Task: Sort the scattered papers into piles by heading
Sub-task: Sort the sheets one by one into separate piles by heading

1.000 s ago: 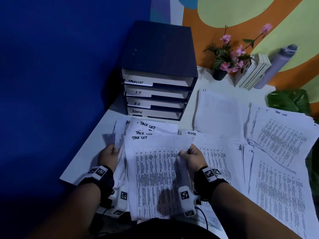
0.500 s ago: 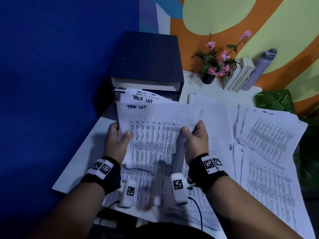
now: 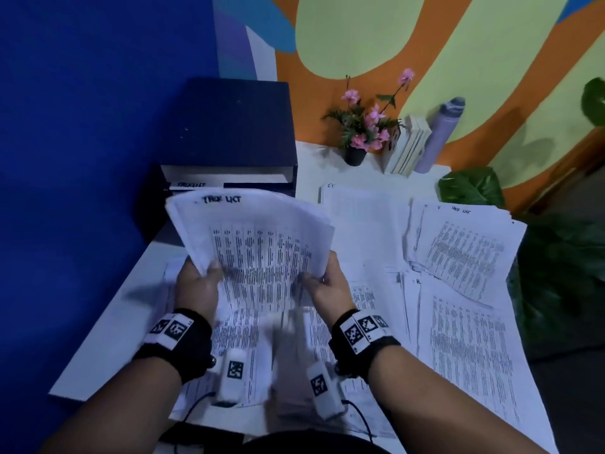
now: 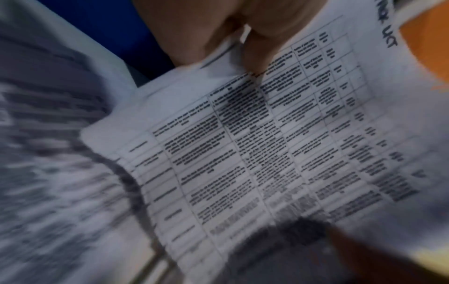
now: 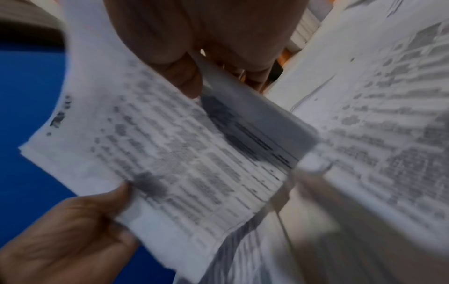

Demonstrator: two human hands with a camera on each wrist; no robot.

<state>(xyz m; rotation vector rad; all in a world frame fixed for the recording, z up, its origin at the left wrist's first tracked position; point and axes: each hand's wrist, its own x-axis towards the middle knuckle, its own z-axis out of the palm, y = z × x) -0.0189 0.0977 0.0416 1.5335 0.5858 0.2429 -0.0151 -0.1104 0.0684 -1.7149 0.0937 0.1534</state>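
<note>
Head view: I am gripping the "TASK LIST" stack at its side edges, left hand and right hand, lifted above the counter, at 12 o'clock from me. Thin, floppy sheets are sagging; side-edge holds seem best.

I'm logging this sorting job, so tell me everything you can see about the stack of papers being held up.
The stack of papers is a sheaf of white sheets printed with a dense table; "TASK LIST" is handwritten at the top. It is lifted off the table, bowed, in front of the drawer unit. The left hand grips its left edge, the right hand its right.
</note>
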